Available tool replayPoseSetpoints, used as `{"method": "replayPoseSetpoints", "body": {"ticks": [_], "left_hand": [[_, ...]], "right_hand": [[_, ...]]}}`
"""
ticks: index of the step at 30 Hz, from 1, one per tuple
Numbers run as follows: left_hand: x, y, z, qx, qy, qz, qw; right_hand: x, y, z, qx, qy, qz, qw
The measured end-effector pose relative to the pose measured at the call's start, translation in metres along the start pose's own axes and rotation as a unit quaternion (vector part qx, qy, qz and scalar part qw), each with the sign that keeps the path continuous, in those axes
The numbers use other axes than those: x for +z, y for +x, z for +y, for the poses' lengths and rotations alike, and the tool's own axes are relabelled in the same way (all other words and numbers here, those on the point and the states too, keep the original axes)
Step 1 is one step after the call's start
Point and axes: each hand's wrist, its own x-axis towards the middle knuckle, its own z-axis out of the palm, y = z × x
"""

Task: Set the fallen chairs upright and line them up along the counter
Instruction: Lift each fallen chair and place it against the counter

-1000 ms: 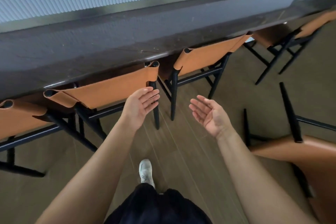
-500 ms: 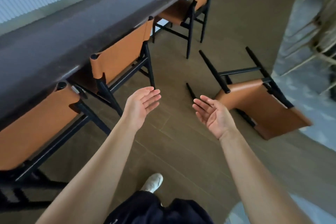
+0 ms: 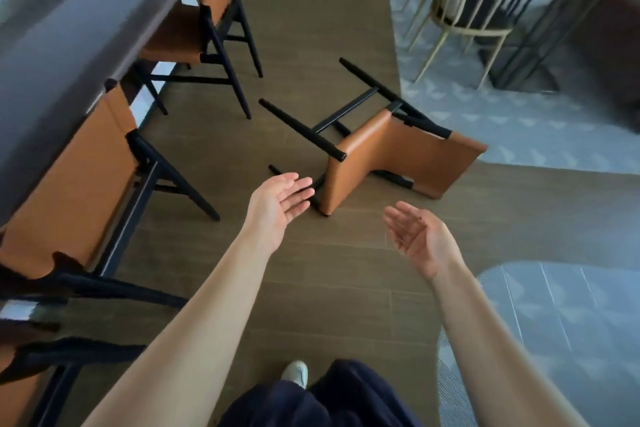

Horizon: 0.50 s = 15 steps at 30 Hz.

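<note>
Tan leather backs mark two upright chairs point(image 3: 65, 184) tucked against the dark counter point(image 3: 62, 31), which runs up the left edge. Both sit square to it, one near and one farther along.

Right of them, over the wooden floor point(image 3: 329, 270), the left hand point(image 3: 277, 208) reaches forward. Its palm is turned inward and up, the fingers are straight and loosely spread, and it holds nothing. Its fingertips appear just beside the near lower corner of the fallen chair point(image 3: 398, 156). Whether they touch cannot be told, though the hand looks to be above and short of the chair.

The chair lies on its side in the open aisle, well apart from the counter. Its long axis runs aslant: the black legs point(image 3: 301, 128) point up and left toward the counter, and the backrest point(image 3: 450, 166) trails off to the right, toward the pale tiled area. So the seat edge and lower frame face the left hand, while the backrest is on the far right.

Rightmost, the right hand point(image 3: 420, 239) hangs lower and closer to the body, palm up, fingers relaxed and apart, also empty. It sits near the chair but clearly apart from it, roughly below the backrest end.

The left hand is probably the nearer one and suited to the seat or leg frame. The right would have to travel forward and outward to reach the backrest before the chair can be tipped onto its feet.
</note>
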Motion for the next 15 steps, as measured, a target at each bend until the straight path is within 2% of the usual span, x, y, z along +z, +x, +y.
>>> {"method": "replayPoseSetpoints", "body": {"ticks": [6,15], "left_hand": [[0.098,0.034,-0.035,-0.039,0.063,-0.062,0.995],[0.261,0.076,-0.099,-0.053,0.065,-0.083,0.993]], "right_hand": [[-0.064,0.023,-0.054,-0.036,0.075,0.06,0.995],[-0.176,0.082,-0.163,-0.04,0.066,0.082,0.994]]}}
